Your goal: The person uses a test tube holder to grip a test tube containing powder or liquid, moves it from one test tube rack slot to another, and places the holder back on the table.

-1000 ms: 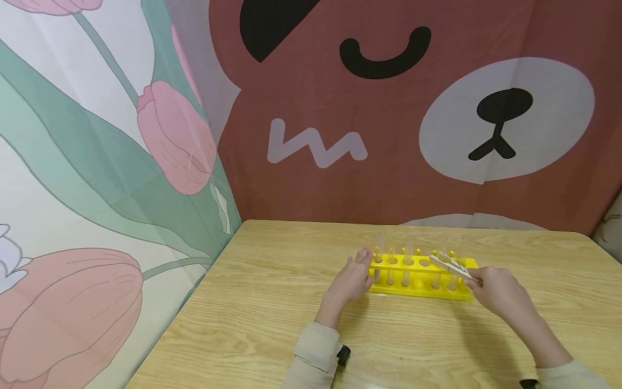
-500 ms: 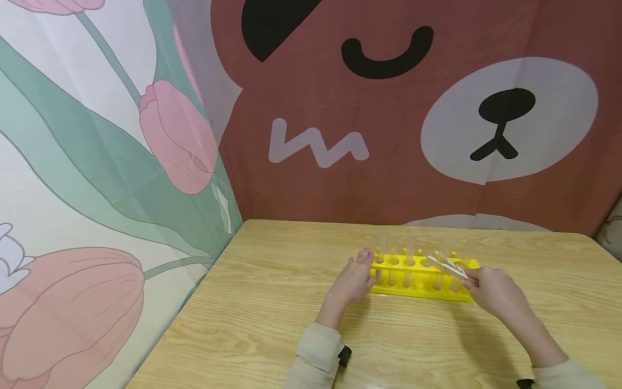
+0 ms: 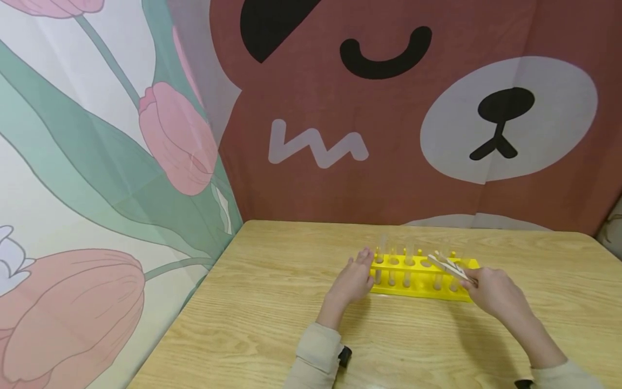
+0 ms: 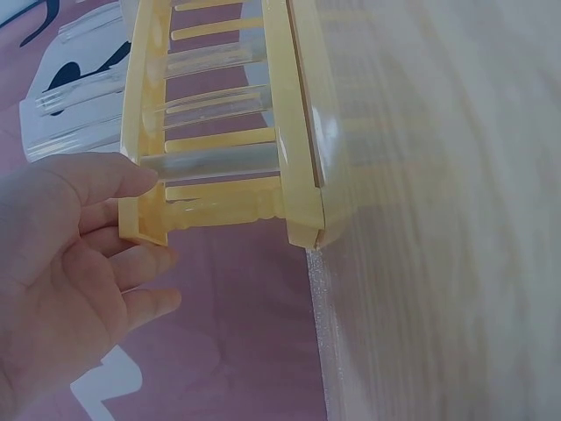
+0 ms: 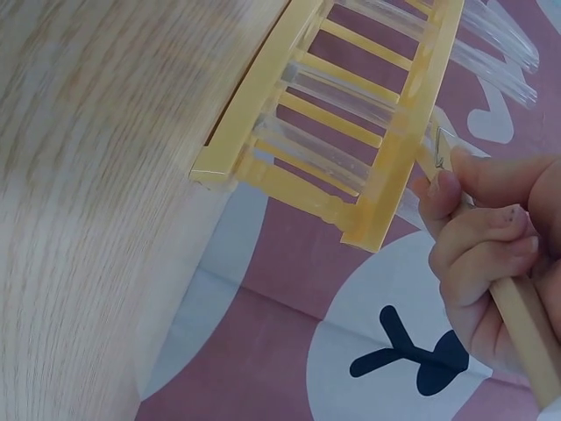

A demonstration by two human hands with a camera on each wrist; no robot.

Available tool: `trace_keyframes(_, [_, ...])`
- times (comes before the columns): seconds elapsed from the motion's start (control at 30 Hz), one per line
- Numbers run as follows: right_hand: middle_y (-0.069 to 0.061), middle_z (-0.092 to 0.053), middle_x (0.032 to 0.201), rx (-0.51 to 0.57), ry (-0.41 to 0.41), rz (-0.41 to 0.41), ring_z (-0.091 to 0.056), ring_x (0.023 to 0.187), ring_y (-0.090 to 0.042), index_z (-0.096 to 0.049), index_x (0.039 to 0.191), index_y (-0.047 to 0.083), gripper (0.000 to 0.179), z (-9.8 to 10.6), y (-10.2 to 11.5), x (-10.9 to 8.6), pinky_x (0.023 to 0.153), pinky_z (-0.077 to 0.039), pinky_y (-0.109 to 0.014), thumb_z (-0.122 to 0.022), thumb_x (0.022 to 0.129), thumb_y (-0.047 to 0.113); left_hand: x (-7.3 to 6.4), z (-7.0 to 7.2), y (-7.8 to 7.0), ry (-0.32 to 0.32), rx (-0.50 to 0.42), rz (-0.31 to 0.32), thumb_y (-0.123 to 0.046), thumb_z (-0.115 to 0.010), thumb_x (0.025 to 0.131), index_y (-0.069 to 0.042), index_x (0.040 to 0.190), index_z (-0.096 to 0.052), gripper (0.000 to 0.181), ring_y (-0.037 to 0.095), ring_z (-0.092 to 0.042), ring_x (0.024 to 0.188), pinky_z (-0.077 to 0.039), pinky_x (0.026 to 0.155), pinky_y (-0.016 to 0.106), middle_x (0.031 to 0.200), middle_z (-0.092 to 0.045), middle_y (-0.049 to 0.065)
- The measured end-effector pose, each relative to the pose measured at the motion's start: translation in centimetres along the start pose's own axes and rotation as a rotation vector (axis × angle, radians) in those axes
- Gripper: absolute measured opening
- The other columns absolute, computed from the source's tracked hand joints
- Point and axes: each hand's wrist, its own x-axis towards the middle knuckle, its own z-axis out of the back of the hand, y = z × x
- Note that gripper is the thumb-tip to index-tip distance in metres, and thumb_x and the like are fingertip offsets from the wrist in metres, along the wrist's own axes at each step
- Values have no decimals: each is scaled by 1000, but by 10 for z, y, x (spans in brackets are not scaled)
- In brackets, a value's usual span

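While the left hand [image 3: 349, 280] pinches one end of the rack between thumb and fingers, the right hand [image 3: 500, 292] grips a wooden clamp [image 3: 449, 268], fingers curled round its handle.

Item: test-tube rack [image 3: 413, 293], yellow, two-tiered, upright on the table [image 3: 243, 302], set lengthwise between the hands.

Item: three clear tubes [image 3: 410, 251], upright in the rack's left half, projecting above the upper tier.

Item: two clear tubes [image 5: 329, 92], standing in its right half, near the clamp; whether the clamp's prongs hold either, cannot tell.

Surroundings: table, pale wood grain; beige sleeves [image 3: 316, 346] on both arms; behind, a brown bear-print cloth [image 3: 291, 194]; at left, a tulip-print cloth [image 3: 177, 140].
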Motion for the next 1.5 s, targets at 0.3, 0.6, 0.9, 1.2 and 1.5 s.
trace_keyframes(0.3, [-2,-42,58,1,31,-19,-34,45,-15,-53,112,-15,40,3,0,-2,39,-30,-25,-60,84,13,1,1,-2,5,9,1,-14,-53,88,1,136,-34,54,17,-22,131,-26,101,39,142,-28,13])
trace_keyframes(0.6, [-3,-43,59,15,68,-36,-35,47,-16,-53,113,-14,41,5,0,-1,40,-31,-26,-59,85,14,0,1,0,8,-1,10,-16,-54,88,1,136,-34,55,17,-23,130,-27,101,39,142,-28,12])
trace_keyframes(0.9, [-2,-43,59,40,84,-45,-36,47,-16,-51,114,-15,39,3,-2,-2,40,-31,-26,-55,87,13,-2,3,-1,19,-2,9,-17,-53,89,1,137,-32,56,18,-23,131,-27,100,41,143,-27,12])
trace_keyframes(1.2, [-2,-43,60,45,75,-38,-37,49,-17,-55,109,-12,33,4,-2,-3,40,-32,-27,-55,87,13,-2,2,0,26,-9,29,-19,-53,89,-1,138,-30,57,16,-19,131,-26,101,42,144,-24,11])
trace_keyframes(1.5, [-2,-42,58,51,49,-8,-36,48,-16,-61,96,-6,21,3,-1,-4,40,-32,-27,-55,87,12,-2,1,0,25,-19,23,-19,-54,89,0,138,-31,57,18,-22,131,-27,100,43,144,-25,11])
